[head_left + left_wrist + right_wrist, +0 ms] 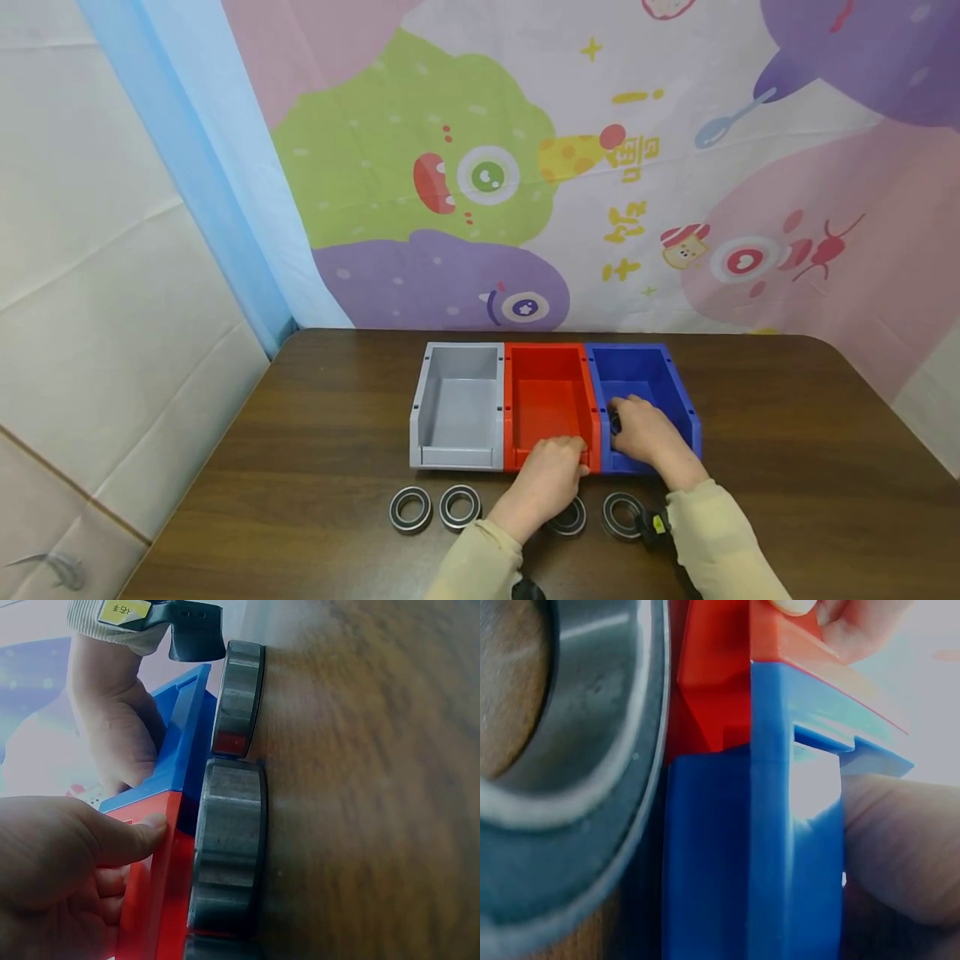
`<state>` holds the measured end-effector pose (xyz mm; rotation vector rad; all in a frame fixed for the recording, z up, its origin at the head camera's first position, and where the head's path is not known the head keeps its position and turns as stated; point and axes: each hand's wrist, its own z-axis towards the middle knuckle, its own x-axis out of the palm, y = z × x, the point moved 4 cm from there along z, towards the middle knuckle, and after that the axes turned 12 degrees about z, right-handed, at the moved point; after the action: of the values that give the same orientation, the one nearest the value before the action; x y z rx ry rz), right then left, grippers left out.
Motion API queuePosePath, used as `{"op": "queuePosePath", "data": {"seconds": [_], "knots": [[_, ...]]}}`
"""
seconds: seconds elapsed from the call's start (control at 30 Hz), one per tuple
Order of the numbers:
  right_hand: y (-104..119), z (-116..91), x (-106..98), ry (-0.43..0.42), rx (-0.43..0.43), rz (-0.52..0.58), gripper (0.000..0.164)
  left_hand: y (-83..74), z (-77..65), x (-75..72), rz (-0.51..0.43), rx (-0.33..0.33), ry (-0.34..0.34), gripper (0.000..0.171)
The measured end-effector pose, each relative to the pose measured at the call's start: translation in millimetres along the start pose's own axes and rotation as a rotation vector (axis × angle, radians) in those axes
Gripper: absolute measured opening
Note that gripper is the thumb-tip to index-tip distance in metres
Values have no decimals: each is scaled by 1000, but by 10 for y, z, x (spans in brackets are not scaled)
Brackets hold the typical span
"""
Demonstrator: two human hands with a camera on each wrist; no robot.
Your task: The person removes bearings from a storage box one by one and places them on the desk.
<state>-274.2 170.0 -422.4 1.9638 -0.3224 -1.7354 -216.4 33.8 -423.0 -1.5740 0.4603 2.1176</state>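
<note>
In the head view my left hand [549,477] grips the front lip of the red bin [536,407]. The left wrist view shows its thumb pressed on the outer face, other fingers curled behind. My right hand [651,435] reaches into the blue bin [682,398], left of its middle. Between its thumb and fingers it pinches a dark, round-edged piece, apparently a bearing [615,422], mostly hidden. Metal bearings lie before the bins: one bearing [582,517] partly behind my left wrist, another bearing [607,517] beside the right wrist camera.
A grey bin [465,417] adjoins the red one on the left. Two more bearings, a left bearing [411,529] and its neighbour [444,508], lie flat in front of it. Everything stands on a brown wooden table [322,433]; a cartoon-printed curtain [637,308] hangs behind.
</note>
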Motion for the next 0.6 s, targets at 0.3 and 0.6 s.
{"op": "queuePosePath", "data": {"seconds": [0.3,0.6], "knots": [[-7,-16,4,-3,-35,5,46,-5,-1,-13,10,4,-6,11],[12,-48,-32,-38,-67,17,45,6,-4,-2,20,9,-14,11]]}}
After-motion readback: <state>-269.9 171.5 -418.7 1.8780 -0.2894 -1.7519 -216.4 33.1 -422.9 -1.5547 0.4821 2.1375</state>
